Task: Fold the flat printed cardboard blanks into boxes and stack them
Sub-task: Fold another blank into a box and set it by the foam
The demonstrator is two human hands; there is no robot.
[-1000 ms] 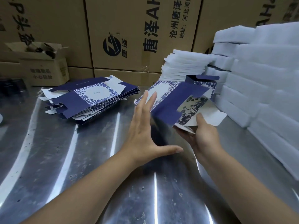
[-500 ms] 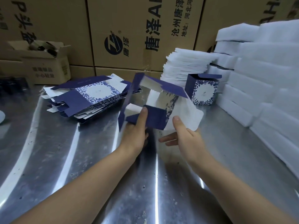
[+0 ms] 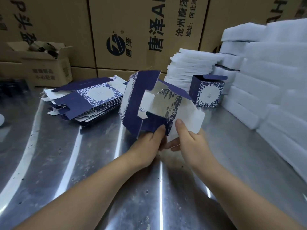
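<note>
I hold a half-opened blue-and-white printed box blank (image 3: 132,103) above the metal table, its open end turned toward me. My left hand (image 3: 149,143) pinches a dark blue bottom flap with the thumb on top. My right hand (image 3: 189,140) pinches the white flap on the right side, thumb on its inner face. A pile of flat printed blanks (image 3: 88,100) lies to the left at the back. One folded box (image 3: 208,91) stands upright at the back right, its lid flap open.
The steel table (image 3: 83,163) runs under everything. White foam sheets (image 3: 187,68) are stacked behind the folded box, and thick white foam blocks (image 3: 269,80) line the right side. Large brown cartons (image 3: 132,30) form the back wall; a small open carton (image 3: 46,67) sits at back left.
The blank went from nearly flat in my right hand to opened into a tube. My left hand came onto it, and the box has turned so its bottom flaps face me.
</note>
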